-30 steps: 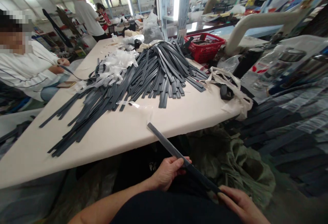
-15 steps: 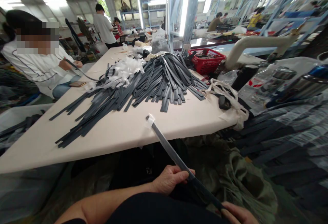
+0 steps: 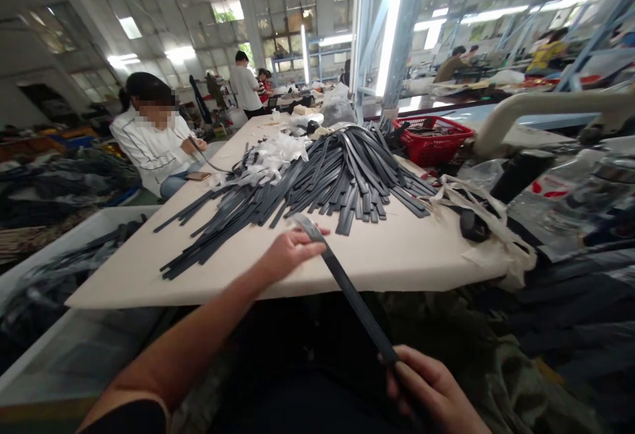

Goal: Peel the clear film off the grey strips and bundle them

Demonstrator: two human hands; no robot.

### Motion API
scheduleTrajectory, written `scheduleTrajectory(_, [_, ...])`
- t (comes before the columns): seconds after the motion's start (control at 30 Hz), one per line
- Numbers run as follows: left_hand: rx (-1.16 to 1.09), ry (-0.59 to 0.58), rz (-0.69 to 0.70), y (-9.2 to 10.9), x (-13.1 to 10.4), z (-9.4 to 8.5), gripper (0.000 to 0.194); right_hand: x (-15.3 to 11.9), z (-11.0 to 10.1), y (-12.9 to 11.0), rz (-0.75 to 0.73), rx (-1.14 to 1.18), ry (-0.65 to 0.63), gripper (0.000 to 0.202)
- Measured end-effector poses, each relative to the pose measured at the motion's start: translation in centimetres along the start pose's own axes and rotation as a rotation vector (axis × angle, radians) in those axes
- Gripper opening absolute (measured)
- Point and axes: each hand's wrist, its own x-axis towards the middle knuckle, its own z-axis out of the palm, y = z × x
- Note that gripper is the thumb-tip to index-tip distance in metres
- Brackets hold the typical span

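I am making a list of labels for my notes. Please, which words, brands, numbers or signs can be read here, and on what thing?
No text can be read.
Red marking on clear plastic, at right: too blurred to read.
Dark strip in the hands: no text visible.

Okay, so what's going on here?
The right hand grips a dark strip, and the left hand is near its far end, over the table. More strips lie heaped there, some white plastic among them. At the table's left side, a person in white handles another strip.
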Motion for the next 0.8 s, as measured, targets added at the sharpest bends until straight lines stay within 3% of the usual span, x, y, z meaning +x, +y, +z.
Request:
scheduleTrajectory(0.07, [-0.009,0.050,0.012,2.6,3.8,-4.5,0.007,3.4,1.4,-3.5,-0.102,0.055,-0.041,0.041])
scheduleTrajectory(0.17, [0.048,0.225,0.249,6.1,8.5,-9.7,0.010,8.1,3.1,-7.9,-0.242,0.099,-0.078,0.038])
scheduleTrajectory(0.23, [0.050,0.270,0.397,7.5,10.5,-11.8,0.012,10.1,3.7,-9.7,-0.299,0.109,-0.063,0.040])
scheduleTrajectory(0.3, [-0.020,0.276,0.444,7.4,11.2,-12.7,0.023,11.1,3.9,-10.2,-0.318,0.102,-0.038,0.041])
scheduleTrajectory(0.37, [-0.152,0.314,0.368,5.7,11.0,-12.6,0.029,11.4,3.7,-9.5,-0.304,0.076,-0.023,0.041])
scheduleTrajectory(0.43, [-0.325,0.391,0.186,2.4,10.0,-11.5,0.028,11.2,3.2,-7.9,-0.250,0.041,-0.014,0.043])
scheduleTrajectory(0.5, [-0.467,0.434,-0.031,-1.6,8.6,-9.7,0.025,10.7,2.5,-5.9,-0.161,0.001,0.008,0.048])
scheduleTrajectory(0.63, [-0.593,0.423,-0.303,-8.6,5.4,-5.1,0.029,9.2,1.4,-1.9,-0.001,-0.102,0.115,0.057])
scheduleTrajectory(0.7, [-0.665,0.437,-0.399,-10.6,4.1,-3.1,0.026,8.3,1.2,-0.5,0.046,-0.137,0.160,0.058])
scheduleTrajectory(0.8, [-0.743,0.440,-0.462,-11.7,2.5,-1.1,0.023,6.6,1.0,1.0,0.078,-0.185,0.179,0.058])
